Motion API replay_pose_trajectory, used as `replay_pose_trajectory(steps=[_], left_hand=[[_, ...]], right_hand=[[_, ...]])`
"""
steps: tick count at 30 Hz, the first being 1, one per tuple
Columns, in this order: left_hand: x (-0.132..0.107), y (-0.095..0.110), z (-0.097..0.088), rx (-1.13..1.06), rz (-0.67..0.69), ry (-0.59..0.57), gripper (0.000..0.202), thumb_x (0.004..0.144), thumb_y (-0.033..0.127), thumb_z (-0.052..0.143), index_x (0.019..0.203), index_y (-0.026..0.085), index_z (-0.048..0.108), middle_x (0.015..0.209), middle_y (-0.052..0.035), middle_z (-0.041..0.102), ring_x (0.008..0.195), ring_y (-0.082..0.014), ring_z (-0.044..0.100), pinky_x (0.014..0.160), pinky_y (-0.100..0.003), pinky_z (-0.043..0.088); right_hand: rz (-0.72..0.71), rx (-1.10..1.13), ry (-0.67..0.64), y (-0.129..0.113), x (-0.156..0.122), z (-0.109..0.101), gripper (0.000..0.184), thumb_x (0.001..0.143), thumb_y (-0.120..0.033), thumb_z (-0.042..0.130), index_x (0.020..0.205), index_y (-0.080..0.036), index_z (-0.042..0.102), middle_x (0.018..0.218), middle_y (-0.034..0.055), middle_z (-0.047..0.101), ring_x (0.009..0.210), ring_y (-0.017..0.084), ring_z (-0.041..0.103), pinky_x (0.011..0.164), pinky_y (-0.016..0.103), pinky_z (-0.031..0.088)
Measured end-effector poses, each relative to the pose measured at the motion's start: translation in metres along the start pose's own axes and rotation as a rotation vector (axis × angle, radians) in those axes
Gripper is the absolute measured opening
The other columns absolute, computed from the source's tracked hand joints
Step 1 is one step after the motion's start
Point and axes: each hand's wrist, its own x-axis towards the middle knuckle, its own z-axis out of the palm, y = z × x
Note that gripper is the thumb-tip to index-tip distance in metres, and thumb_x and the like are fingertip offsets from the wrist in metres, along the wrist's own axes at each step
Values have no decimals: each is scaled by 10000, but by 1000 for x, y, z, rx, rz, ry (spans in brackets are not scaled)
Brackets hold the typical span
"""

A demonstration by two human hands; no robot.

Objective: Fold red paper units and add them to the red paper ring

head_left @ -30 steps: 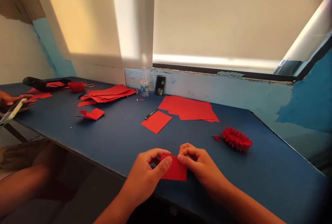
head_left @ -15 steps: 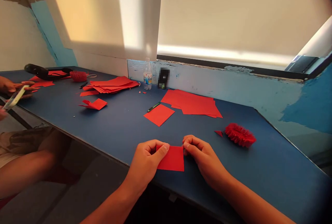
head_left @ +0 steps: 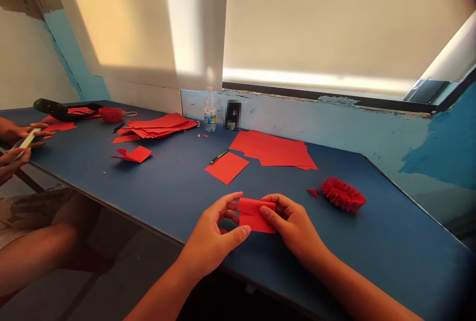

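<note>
A small folded red paper [head_left: 255, 215] is held just above the blue table [head_left: 178, 182] near its front edge. My right hand [head_left: 292, 224] pinches the paper's right side, thumb on its face. My left hand [head_left: 213, 234] curls beside its left edge, with fingertips touching the paper and the thumb stretched under it. A pleated red paper piece [head_left: 342, 194] lies to the right, with a tiny red scrap [head_left: 313, 192] beside it. A single red square [head_left: 226, 167] lies a little farther back.
A stack of red sheets [head_left: 273, 148] and a green pen [head_left: 219, 156] lie behind the square. Another red pile [head_left: 158, 126], a water bottle [head_left: 209, 111] and a dark object sit by the wall. At the left, another person's hands [head_left: 17, 145] hold a pale object.
The paper was lying flat under both hands; now it is lifted and shifted right, my right thumb on its face. My left hand has loosened and moved slightly left.
</note>
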Motion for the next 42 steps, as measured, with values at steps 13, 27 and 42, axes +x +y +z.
replay_pose_trajectory(steps=[13, 27, 42], left_hand=[[6, 2, 10, -121, -57, 80, 332, 821, 475, 552, 926, 172, 641, 668, -12, 610, 499, -106, 512, 407, -189, 396], [-1, 5, 11, -57, 57, 218, 697, 828, 380, 590, 1441, 236, 289, 495, 79, 515, 449, -92, 462, 469, -196, 402], [0, -9, 3, 260, 204, 210, 243, 827, 265, 597, 1057, 267, 672, 904, 8, 619, 730, -119, 549, 658, -235, 450]], right_hand=[[-267, -182, -71, -3, -11, 2, 404, 769, -466, 702, 1060, -251, 522, 906, 34, 603, 803, 211, 571, 717, 291, 463], [-292, -295, -103, -6, -10, 3, 232, 825, -189, 624, 1046, -252, 592, 976, 25, 612, 831, 186, 574, 764, 316, 490], [-166, -293, 1, -1, -3, -2, 347, 796, -224, 666, 1139, -259, 623, 1006, 30, 642, 853, 209, 569, 792, 357, 462]])
